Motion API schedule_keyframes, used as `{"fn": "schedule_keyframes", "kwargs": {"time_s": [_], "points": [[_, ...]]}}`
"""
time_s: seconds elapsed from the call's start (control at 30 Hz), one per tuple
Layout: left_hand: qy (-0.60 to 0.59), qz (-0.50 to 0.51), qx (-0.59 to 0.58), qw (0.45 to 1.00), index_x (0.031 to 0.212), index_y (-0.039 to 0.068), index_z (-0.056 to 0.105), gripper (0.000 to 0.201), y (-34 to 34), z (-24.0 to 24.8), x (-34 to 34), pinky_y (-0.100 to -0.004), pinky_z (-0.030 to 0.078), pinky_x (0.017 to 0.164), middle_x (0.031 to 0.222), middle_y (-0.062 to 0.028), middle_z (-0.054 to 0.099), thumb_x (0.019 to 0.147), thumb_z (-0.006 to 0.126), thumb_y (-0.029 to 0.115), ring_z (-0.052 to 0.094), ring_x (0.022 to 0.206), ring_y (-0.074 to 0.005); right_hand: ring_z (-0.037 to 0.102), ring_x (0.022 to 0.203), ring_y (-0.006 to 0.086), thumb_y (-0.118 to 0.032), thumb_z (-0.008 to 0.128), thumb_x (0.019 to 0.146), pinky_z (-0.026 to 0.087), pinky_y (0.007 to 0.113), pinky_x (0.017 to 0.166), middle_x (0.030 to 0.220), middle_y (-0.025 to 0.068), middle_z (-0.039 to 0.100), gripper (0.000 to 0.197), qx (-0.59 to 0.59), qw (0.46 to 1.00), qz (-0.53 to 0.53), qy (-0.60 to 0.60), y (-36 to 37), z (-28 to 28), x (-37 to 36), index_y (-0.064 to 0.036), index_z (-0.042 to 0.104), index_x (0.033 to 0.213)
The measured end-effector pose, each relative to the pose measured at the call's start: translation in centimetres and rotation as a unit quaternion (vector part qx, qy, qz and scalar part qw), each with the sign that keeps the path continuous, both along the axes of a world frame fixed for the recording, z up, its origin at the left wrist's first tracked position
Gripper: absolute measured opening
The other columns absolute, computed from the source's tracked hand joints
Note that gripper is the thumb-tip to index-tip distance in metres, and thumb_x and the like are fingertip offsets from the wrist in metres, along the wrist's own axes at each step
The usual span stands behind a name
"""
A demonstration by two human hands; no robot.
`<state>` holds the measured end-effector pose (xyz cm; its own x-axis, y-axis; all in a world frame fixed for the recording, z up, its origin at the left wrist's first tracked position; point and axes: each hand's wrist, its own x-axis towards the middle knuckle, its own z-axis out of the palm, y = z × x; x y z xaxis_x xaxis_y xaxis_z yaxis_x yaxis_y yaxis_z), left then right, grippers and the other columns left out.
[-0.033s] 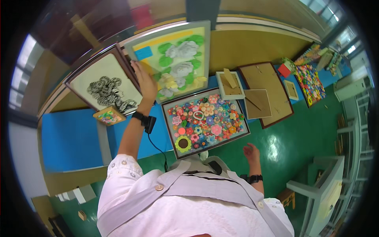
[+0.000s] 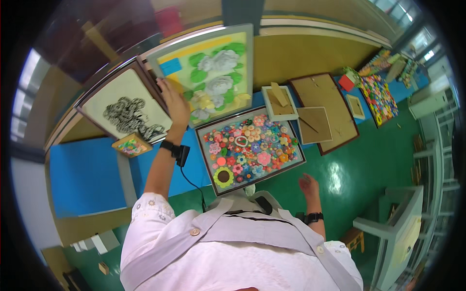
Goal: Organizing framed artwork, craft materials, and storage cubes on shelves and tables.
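Observation:
My left hand (image 2: 177, 104) lies with outstretched fingers against the left edge of a framed picture of white paper flowers and green leaves (image 2: 221, 72), which leans on the wall. Left of that hand a dark-framed black-and-white drawing (image 2: 128, 109) also leans back. At its foot stands a small wooden-framed colourful picture (image 2: 132, 145). In front of me a dark-rimmed frame (image 2: 206, 167) lies tilted, covered with colourful button-like flowers and beads. To the right of it my right hand (image 2: 309, 186) hangs above the floor, fingers loosely bent and apart, holding nothing.
Blue-topped tables (image 2: 82, 174) run along the wall. Right of the beaded frame lie a white frame (image 2: 281, 116), a brown board (image 2: 315, 126) and a large dark-edged backing board (image 2: 340, 104). Farther right is another colourful beaded panel (image 2: 379, 99). A grey stand (image 2: 388, 233) occupies the right side.
The view has shifted slightly. My left hand stays at the edge of the flower picture, and my right hand still hangs free.

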<state>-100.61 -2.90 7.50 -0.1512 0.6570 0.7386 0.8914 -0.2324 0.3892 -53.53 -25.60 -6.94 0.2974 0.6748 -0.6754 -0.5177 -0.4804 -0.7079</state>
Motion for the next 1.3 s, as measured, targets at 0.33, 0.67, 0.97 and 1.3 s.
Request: {"fn": "schedule_keyframes", "kwargs": {"time_s": [0.33,0.67,0.97,1.3], "points": [[0.121,-0.269,-0.142,0.945,0.121,0.001,0.035,0.051,-3.3,-1.3,9.1,-0.0461,0.021,0.1,0.129,-0.0206,0.027,0.073,0.054,0.002,0.022,0.124,-0.0353,0.058,0.064,0.017,-0.017,0.053,0.079,0.045,0.026,0.057,0.073,0.0097,0.061,0.022,0.103,0.929,0.119,-0.334,6.9,5.0,6.4,-0.003,0.056,0.096],[0.259,-0.271,-0.331,0.866,0.125,0.012,0.033,0.061,0.3,-9.2,23.5,-0.0451,0.027,0.098,0.129,-0.009,0.031,0.072,0.061,0.02,0.029,0.12,-0.0278,0.026,0.122,0.0287,-0.021,0.069,0.063,0.026,0.054,0.093,0.132,0.0113,0.029,0.068,0.176,0.446,0.491,-0.727,16.9,5.7,10.8,-0.0182,0.038,0.123],[0.197,-0.202,-0.315,0.906,0.121,0.011,0.041,0.056,2.4,-11.1,24.6,-0.0331,0.041,0.086,0.115,-0.006,0.045,0.069,0.062,0.012,0.046,0.104,-0.025,0.019,0.126,0.0272,-0.024,0.071,0.06,0.017,0.061,0.095,0.137,0.0073,0.019,0.081,0.2,0.447,0.577,-0.654,18.4,3.3,13.5,-0.0273,0.029,0.129],[0.144,-0.225,-0.296,0.917,0.101,0.01,0.055,0.028,2.7,-11.0,24.6,-0.0311,0.047,0.072,0.094,-0.0041,0.052,0.074,0.059,0.012,0.053,0.088,-0.0226,0.022,0.125,0.0274,-0.015,0.068,0.059,0.015,0.061,0.096,0.134,0.0076,0.026,0.072,0.315,0.443,0.591,-0.596,18.2,5.2,10.6,-0.0214,0.039,0.124]]}}
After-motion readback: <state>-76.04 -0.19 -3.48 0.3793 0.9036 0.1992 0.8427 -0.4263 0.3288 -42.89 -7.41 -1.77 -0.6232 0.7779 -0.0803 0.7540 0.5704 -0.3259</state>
